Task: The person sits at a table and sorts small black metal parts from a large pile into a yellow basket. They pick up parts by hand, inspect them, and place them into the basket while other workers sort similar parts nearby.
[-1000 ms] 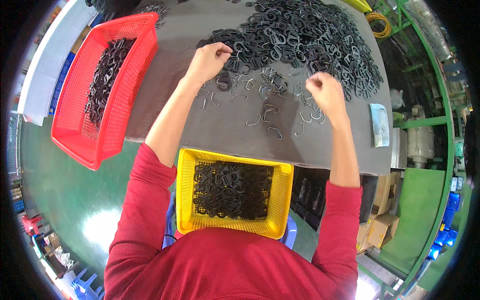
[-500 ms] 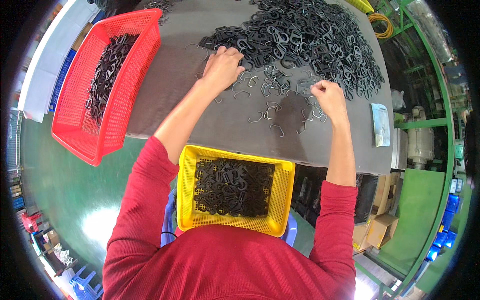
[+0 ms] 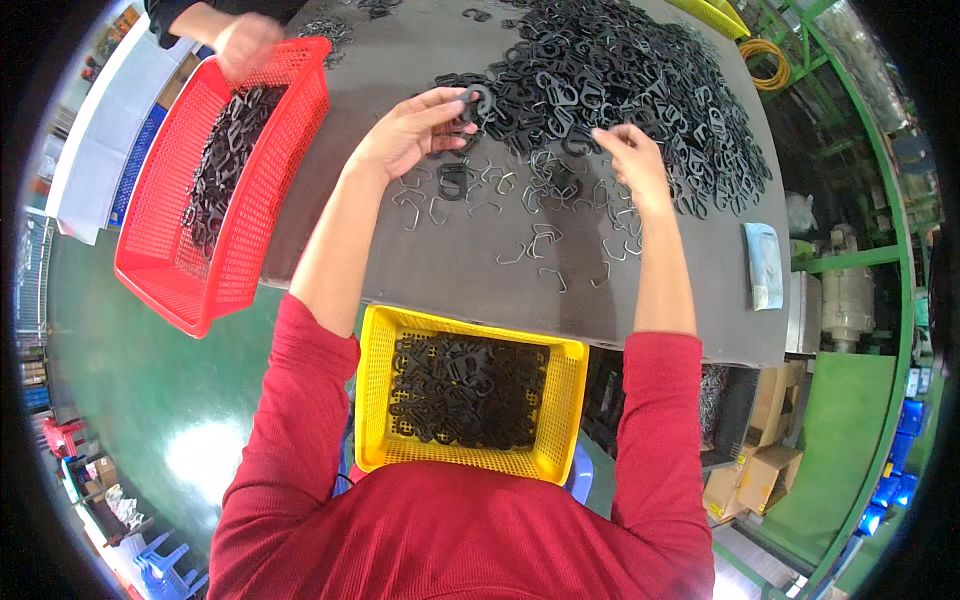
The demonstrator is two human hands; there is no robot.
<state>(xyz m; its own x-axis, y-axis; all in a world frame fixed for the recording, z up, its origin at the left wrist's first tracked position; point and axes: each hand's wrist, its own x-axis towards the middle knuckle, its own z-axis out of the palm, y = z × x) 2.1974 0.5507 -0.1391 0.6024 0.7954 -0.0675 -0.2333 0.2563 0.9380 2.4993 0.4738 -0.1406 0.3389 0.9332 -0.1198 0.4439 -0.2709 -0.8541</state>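
Left hand [image 3: 405,130] pinches a black ring-shaped part [image 3: 478,98] between fingertips above the grey table [image 3: 450,270]; right hand [image 3: 628,160], fingers curled, rests on the black parts pile [image 3: 640,80], grip indeterminate

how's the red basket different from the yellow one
The red basket lies at the table's left edge, tilted and hanging past it; the yellow basket sits level below the table's near edge, against the person. The red basket looks longer and holds a narrow streak of black parts; the yellow basket's floor is more widely covered. Another person's hand is at the red basket; none touches the yellow basket. Both are perforated plastic holding black parts.
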